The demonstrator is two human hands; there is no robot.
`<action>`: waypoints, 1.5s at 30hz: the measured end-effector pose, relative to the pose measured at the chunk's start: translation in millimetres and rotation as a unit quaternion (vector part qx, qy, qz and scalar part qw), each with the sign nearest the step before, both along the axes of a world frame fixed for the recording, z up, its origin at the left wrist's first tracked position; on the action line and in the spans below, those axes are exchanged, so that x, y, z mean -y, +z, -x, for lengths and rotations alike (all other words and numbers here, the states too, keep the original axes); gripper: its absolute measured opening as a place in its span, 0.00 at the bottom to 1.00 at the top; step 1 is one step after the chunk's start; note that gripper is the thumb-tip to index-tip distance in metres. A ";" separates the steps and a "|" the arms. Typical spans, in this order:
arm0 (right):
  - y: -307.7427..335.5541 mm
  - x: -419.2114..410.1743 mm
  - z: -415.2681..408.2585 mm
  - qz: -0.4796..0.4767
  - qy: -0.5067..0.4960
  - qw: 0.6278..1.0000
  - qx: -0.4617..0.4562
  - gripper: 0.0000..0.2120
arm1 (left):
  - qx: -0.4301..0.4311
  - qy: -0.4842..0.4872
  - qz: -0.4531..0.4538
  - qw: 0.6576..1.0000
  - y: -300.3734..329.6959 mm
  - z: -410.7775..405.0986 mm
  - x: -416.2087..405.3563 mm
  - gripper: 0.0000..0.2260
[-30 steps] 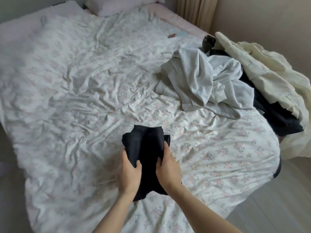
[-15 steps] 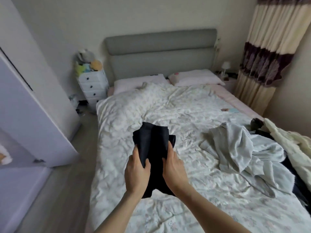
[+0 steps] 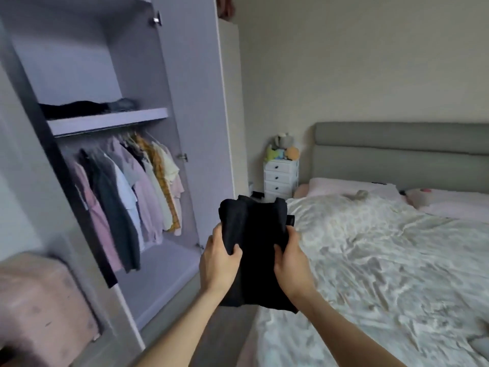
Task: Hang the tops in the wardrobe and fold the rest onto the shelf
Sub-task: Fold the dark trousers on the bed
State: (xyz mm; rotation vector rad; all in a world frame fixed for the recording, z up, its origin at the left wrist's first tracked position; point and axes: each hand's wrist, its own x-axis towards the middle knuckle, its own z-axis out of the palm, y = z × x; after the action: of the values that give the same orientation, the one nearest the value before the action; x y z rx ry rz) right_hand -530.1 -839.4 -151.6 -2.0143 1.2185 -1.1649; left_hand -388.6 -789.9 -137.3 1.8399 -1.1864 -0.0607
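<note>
I hold a folded black garment [image 3: 258, 242] out in front of me at chest height. My left hand [image 3: 218, 263] grips its left edge and my right hand [image 3: 291, 263] grips its right edge, thumbs on top. The open wardrobe [image 3: 185, 102] stands to the left. Its shelf [image 3: 111, 120] carries a dark folded pile [image 3: 79, 108]. Below the shelf, several tops [image 3: 137, 181] hang on a rail. The garment is apart from the shelf, lower and to its right.
The bed [image 3: 383, 260] with a crumpled floral cover fills the right side, with a grey headboard behind. A small white drawer chest [image 3: 280, 178] with soft toys stands in the corner. A pink upholstered object [image 3: 39, 300] sits at the lower left by the wardrobe.
My view has swung left from the bed to the open wardrobe. Both hands still hold the folded black garment the same way. The pile of clothes on the bed is out of view.
</note>
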 end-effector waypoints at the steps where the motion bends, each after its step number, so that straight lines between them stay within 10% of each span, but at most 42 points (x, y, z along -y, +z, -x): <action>1: 6.2 -0.5 -21.6 0.003 0.006 1.000 0.011 0.19 | 0.006 0.007 0.003 1.000 9.3 -22.4 -5.0 0.25; 17: 108.1 41.2 -330.2 0.062 0.064 0.988 0.123 0.16 | 0.126 0.067 0.062 0.988 134.7 -329.3 -2.5 0.25; 45: 240.9 490.4 -582.8 0.171 0.158 0.952 0.197 0.16 | 0.056 0.155 0.224 0.961 256.6 -584.8 401.6 0.21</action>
State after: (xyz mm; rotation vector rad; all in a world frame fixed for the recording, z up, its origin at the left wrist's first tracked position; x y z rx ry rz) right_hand 52.7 -1329.8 89.3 -1.9819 0.5008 -1.5924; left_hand 196.2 -1191.4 119.3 1.6121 -0.8829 0.4601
